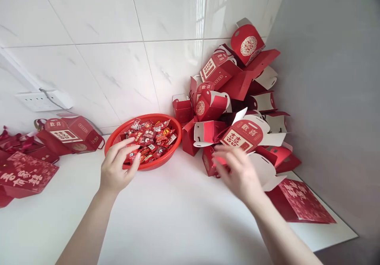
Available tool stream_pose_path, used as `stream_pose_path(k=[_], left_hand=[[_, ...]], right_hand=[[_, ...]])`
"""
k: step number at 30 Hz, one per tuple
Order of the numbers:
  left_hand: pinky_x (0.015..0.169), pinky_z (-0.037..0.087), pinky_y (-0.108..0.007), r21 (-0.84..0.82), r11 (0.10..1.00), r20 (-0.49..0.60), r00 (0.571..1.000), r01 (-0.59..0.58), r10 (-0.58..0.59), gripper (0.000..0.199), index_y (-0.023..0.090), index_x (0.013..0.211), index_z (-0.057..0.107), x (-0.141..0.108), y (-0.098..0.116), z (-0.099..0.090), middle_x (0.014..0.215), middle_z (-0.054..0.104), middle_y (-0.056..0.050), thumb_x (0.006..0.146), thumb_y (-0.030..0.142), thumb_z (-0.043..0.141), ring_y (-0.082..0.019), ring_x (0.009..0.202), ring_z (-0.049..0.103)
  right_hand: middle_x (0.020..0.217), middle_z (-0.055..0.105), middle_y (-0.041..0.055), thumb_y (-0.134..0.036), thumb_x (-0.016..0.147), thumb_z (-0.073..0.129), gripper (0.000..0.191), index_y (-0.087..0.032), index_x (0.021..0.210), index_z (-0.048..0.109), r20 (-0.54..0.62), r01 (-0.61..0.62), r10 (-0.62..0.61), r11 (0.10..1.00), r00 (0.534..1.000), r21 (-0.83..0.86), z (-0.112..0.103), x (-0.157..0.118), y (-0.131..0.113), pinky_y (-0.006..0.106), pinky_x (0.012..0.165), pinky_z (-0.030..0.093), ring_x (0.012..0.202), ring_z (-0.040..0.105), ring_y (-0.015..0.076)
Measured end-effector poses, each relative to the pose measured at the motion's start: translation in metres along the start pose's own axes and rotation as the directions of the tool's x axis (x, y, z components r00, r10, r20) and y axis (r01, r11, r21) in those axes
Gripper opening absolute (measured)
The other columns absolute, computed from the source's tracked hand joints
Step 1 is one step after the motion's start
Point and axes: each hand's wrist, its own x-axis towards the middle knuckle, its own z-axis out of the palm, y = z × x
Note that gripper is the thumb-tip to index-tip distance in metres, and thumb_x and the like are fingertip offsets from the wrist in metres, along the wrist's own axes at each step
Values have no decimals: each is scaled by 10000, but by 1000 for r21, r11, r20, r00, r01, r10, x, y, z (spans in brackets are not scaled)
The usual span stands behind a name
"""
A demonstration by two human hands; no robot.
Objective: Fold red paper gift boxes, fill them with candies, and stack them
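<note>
My left hand (118, 165) hovers at the near left rim of a red plastic basket (160, 163), its fingers apart with nothing in them. Wrapped candies (150, 138) in red and gold fill this basket. On the right, my right hand (237, 170) is in front of a red gift box (245, 134) with gold characters and open white-lined flaps. The fingers are bent and slightly blurred, and I see nothing held in them. Whether they touch the box I cannot tell. Around it rises a heap of similar red boxes (212, 104), many with their tops open.
A closed red box (73, 134) stands left of the basket, near more red boxes (26, 174) with ribbons. Behind are a tiled wall (97, 75) and a socket strip (44, 100) with a cable. A grey panel (332, 98) bounds the white table (166, 221) at right.
</note>
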Motion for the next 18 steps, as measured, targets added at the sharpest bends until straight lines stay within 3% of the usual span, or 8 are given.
stream_pose_path(k=[2,4,7,10,12,16,18], left_hand=[[908,556,-376,-89,994,48,996,-69,73,250,240,1004,677,15,20,-8,1035,721,-36,795,104,666,-216,948,689],[817,573,-342,-152,982,78,989,-113,125,227,242,964,678,27,40,-16,914,736,-13,803,83,653,-191,847,698],[792,567,-344,-190,970,109,979,-151,174,255,246,959,672,31,65,-27,883,735,-3,792,54,660,-187,819,693],[782,561,-330,-238,963,166,972,-126,168,247,238,947,664,24,76,-39,869,730,2,796,42,655,-176,808,690],[771,559,-317,-263,962,227,964,-78,140,206,234,926,668,19,78,-46,854,728,4,816,61,644,-170,796,690],[752,563,-314,-272,962,271,959,-9,86,164,245,913,681,16,77,-54,855,730,-2,841,106,635,-174,797,695],[754,565,-322,-277,961,234,971,12,55,167,249,915,678,17,77,-55,862,730,-6,843,105,633,-179,807,694]], right_hand=[[1201,627,134,-249,940,554,199,-218,1134,587,-202,-134,90,967,975,-216,-24,15,14,465,959,435,1119,577,290],[1284,585,165,-319,923,566,383,-201,1284,516,-250,-312,235,888,939,-337,-38,25,32,512,944,420,1183,531,346],[1131,653,176,-343,876,596,489,-146,1312,497,-194,-433,387,794,901,-427,-47,34,57,509,857,439,1025,599,358],[796,666,86,-304,852,606,202,-176,1005,639,-107,-438,441,775,891,-455,-57,39,63,412,708,440,719,603,274],[764,652,64,-315,876,596,115,-206,882,632,-142,-401,377,813,915,-422,-70,41,51,364,641,418,647,567,236],[821,670,47,-316,935,574,86,-247,915,622,-247,-274,207,922,946,-274,-92,39,2,346,659,444,689,596,218],[841,683,25,-307,924,601,58,-257,934,627,-180,-169,149,980,972,-103,-90,36,-21,321,665,468,718,623,202]])
